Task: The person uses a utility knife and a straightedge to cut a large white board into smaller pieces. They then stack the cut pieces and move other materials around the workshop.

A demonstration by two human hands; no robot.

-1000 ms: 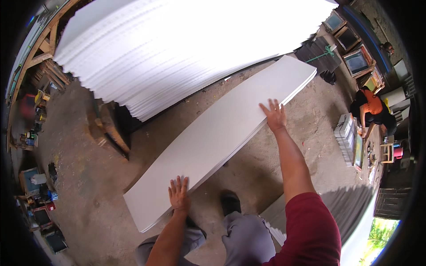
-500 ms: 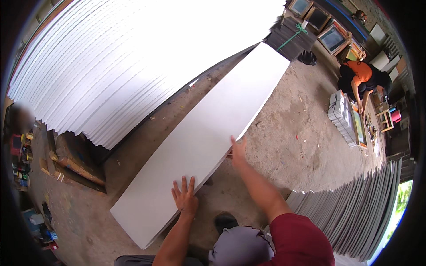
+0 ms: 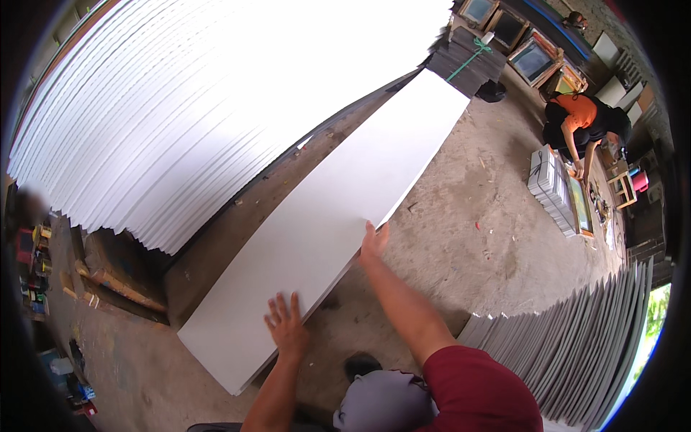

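Observation:
A long white panel (image 3: 338, 194) runs diagonally from the lower left to the far middle, with a layered edge along its near side. My left hand (image 3: 288, 327) lies flat on its top near the lower end, fingers spread. Farther up the near edge, my right hand (image 3: 373, 243) is closed around the side, thumb on top. Its remaining fingers are partly hidden by the panel and the hand itself. Beyond the panel's far end sits a dark grey stack (image 3: 468, 61) tied with green string.
A tall pile of white sheets (image 3: 165, 129) fills the upper left. Grey sheets (image 3: 568, 353) stand in a row at lower right. Another person (image 3: 579, 119) in orange and black bends over a tied bundle (image 3: 551, 191) on the right. Framed screens (image 3: 533, 61) lean at the back.
Both hands have shifted slightly left, the right hand coming farther over the panel's edge. The panel has barely moved. The person on the right remains bent over.

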